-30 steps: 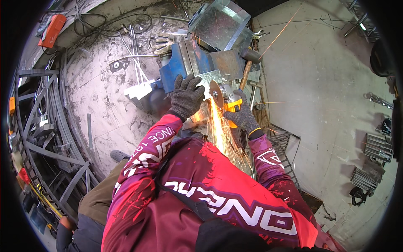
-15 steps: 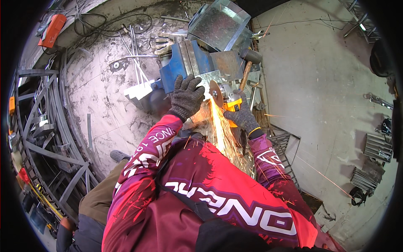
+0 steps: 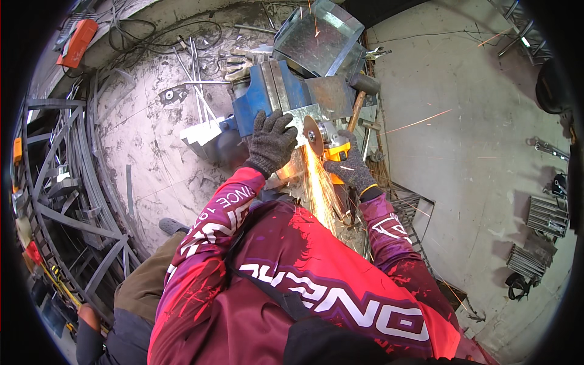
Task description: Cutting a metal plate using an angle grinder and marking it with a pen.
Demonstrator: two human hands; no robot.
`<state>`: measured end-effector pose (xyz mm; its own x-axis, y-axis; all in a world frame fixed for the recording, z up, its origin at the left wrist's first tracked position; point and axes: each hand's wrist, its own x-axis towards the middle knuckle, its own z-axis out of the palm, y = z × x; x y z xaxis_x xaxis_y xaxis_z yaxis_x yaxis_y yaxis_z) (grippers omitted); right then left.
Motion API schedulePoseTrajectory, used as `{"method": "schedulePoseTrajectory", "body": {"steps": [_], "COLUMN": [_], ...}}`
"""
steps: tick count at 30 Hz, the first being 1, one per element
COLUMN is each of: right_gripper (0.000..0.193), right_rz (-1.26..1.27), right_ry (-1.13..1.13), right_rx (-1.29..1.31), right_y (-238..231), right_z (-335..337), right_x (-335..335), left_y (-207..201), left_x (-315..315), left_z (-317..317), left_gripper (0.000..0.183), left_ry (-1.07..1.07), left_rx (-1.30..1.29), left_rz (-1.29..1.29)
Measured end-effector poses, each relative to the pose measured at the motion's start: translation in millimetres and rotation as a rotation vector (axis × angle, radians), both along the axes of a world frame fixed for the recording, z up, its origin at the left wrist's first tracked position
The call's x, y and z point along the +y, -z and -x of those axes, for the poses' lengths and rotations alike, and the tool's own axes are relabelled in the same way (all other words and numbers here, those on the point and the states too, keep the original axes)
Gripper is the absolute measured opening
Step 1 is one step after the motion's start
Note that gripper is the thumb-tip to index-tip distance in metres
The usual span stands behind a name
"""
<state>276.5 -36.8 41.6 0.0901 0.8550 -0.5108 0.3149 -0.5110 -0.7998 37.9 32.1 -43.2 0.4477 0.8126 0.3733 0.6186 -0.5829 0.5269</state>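
My right hand (image 3: 353,170), in a dark grey knitted glove, is closed around a yellow angle grinder (image 3: 338,149). Its brown cutting disc (image 3: 313,135) meets the edge of a shiny metal sheet (image 3: 306,113), and a bright stream of sparks (image 3: 316,188) flies down toward my body. The sheet is at the jaws of a blue bench vise (image 3: 245,104). My left hand (image 3: 271,143), gloved alike, lies with fingers stretched out against the vise and the sheet's left side, just left of the disc. What its palm touches is hidden.
A mallet (image 3: 364,85) lies right of the vise, and an open sheet-metal box (image 3: 319,36) stands behind it. Work gloves (image 3: 237,66) and thin rods (image 3: 196,79) lie at the left. A metal rack (image 3: 52,158) holds long strips. Another person's brown-trousered leg (image 3: 143,277) is at the lower left.
Both hands and the grinder stay nearly in place. The spark stream has become narrower and shorter, with stray sparks now flying off at the right and top.
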Motion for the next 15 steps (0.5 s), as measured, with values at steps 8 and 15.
{"method": "schedulePoseTrajectory", "body": {"steps": [8,15], "right_gripper": [0.09,0.091], "right_rz": [-0.054,0.01], "right_ry": [-0.03,-0.013], "right_rx": [-0.065,-0.042], "right_y": [3.2,6.3], "right_z": [-1.0,-4.0], "right_x": [-1.6,0.5], "left_y": [0.5,-0.1], "left_x": [-0.1,0.5], "left_z": [0.1,-0.6], "left_gripper": [0.031,0.031], "left_ry": [0.004,-0.001], "left_rx": [-0.005,-0.011], "left_rz": [-0.004,-0.005]}}
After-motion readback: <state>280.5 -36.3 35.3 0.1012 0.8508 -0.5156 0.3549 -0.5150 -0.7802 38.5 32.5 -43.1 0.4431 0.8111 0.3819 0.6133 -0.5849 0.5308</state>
